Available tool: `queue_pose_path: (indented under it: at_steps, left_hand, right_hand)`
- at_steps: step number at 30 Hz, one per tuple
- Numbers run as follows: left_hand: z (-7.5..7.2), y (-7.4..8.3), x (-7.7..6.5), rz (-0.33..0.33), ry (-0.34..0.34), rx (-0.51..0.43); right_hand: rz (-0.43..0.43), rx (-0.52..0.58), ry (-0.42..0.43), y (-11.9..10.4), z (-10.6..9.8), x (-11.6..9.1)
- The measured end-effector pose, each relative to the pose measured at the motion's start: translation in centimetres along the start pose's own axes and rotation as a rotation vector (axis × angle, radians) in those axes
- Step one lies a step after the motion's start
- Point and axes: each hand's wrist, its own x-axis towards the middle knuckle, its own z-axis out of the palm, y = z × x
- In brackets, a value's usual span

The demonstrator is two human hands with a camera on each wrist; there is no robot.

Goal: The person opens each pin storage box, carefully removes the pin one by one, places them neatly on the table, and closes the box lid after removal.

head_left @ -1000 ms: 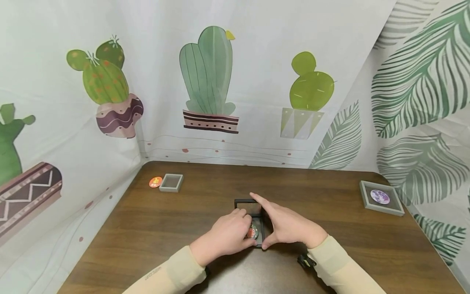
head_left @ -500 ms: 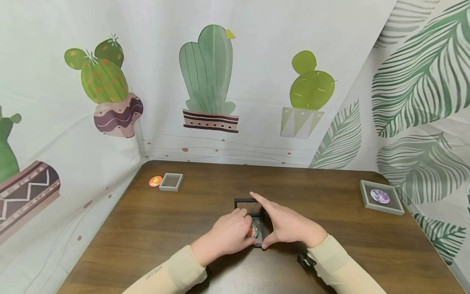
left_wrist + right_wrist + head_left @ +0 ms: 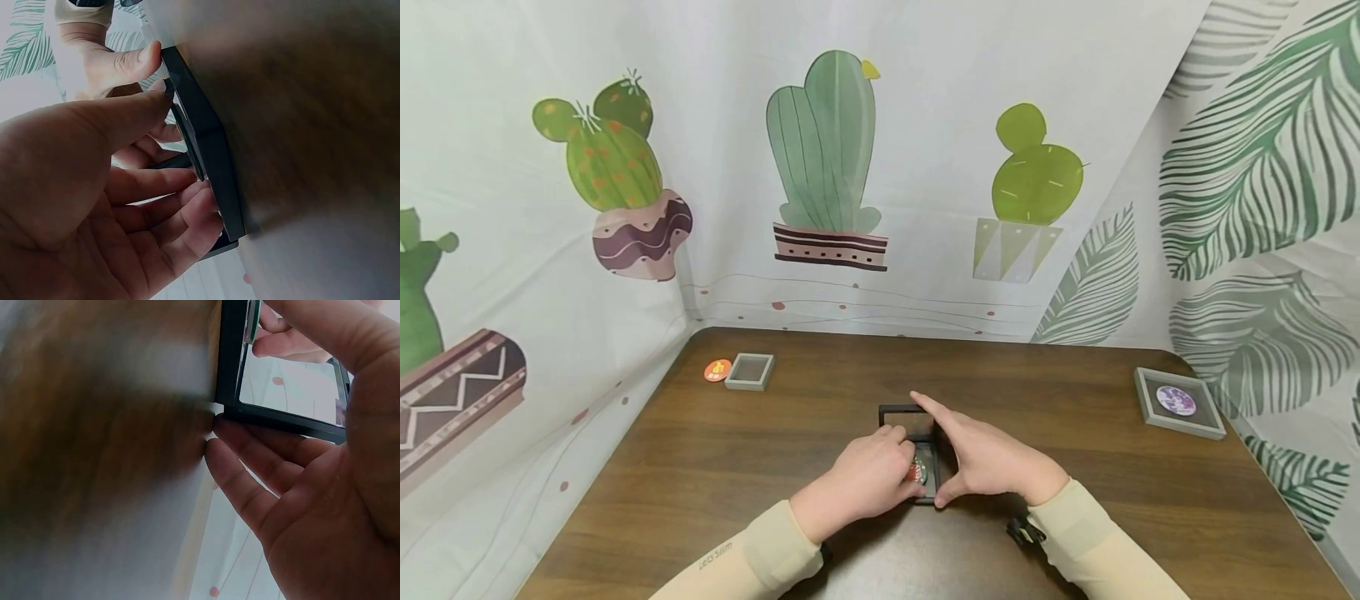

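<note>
My left fingers pinch and partly hide the badge in the black case my right fingers grip. Far left on the bench, an orange disc lies beside a grey frame; far right, a bigger frame holds a purple disc.

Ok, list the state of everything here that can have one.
Black rectangular hinged case: open, lid upright, gripped by the right hand.
Round red-and-green disc: pinched by the left hand at the case base.
Small grey rectangular frame: flat, no disc showing.
Round orange disc: flat beside that frame.
Large grey rectangular frame: flat, purple-and-white disc inside.
</note>
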Motion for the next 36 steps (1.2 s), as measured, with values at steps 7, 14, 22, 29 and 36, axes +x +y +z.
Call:
queue_pose_path:
  at_steps: [7, 14, 22, 29, 36]
  left_hand:
    - [0.2, -0.03, 0.06, -0.001, -0.011, 0.008]
    - [0.18, 0.02, 0.06, 0.011, -0.006, 0.018]
    - [-0.03, 0.06, -0.01, 0.03, -0.012, 0.026]
    - [-0.34, 0.17, -0.11, 0.028, -0.016, 0.019]
    - [0.04, -0.21, -0.06, 0.044, 0.0, 0.01]
  right_hand:
    - [-0.002, -0.002, -0.002, 0.05, 0.08, -0.01]
    - [-0.004, 0.003, -0.002, 0.03, 0.02, -0.05]
    - [0.005, 0.004, -0.008, -0.03, -0.02, -0.13]
    - [0.003, 0.001, -0.01, -0.01, 0.0, -0.08]
    - [0.004, 0.002, -0.011, -0.06, -0.08, -0.13]
